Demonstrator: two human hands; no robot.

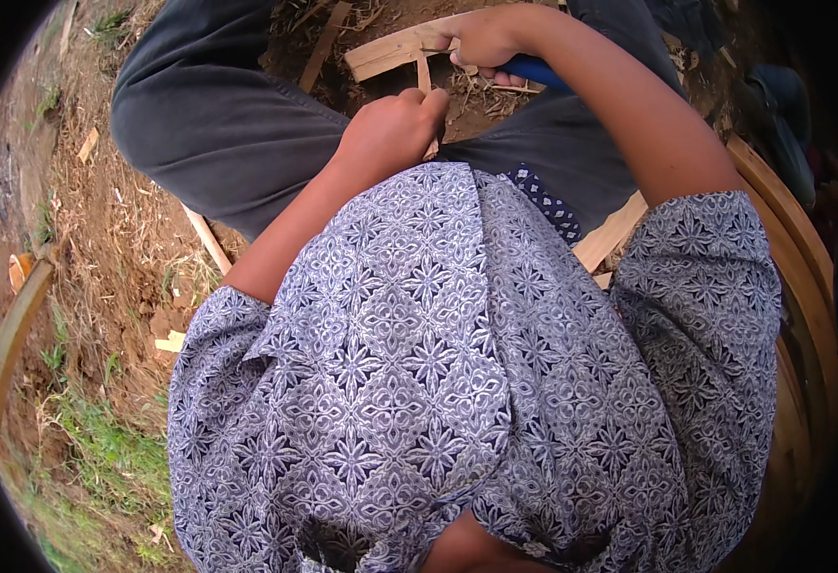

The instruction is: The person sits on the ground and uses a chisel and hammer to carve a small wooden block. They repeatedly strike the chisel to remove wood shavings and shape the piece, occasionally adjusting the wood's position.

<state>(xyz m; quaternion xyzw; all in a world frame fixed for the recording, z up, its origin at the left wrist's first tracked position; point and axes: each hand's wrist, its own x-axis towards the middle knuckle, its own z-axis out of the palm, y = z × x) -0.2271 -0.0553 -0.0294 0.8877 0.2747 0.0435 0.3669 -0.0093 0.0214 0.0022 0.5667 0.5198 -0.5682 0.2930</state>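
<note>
My left hand (392,129) is closed around a thin wooden strip (424,73) that rises from my fist between my knees. My right hand (484,38) grips a tool with a blue handle (539,70). Its working end is hidden under my fingers, where the strip meets a pale flat slat (390,53) lying across the ground. The two hands are about a hand's width apart. My patterned shirt and dark trousers fill most of the view.
Curved wooden strips (801,267) arc along my right side, and another bent strip (13,334) lies at the left. Wood scraps (207,239) and shavings litter the bare dirt. Grass (104,449) grows at the lower left. Dark objects (782,105) sit at the upper right.
</note>
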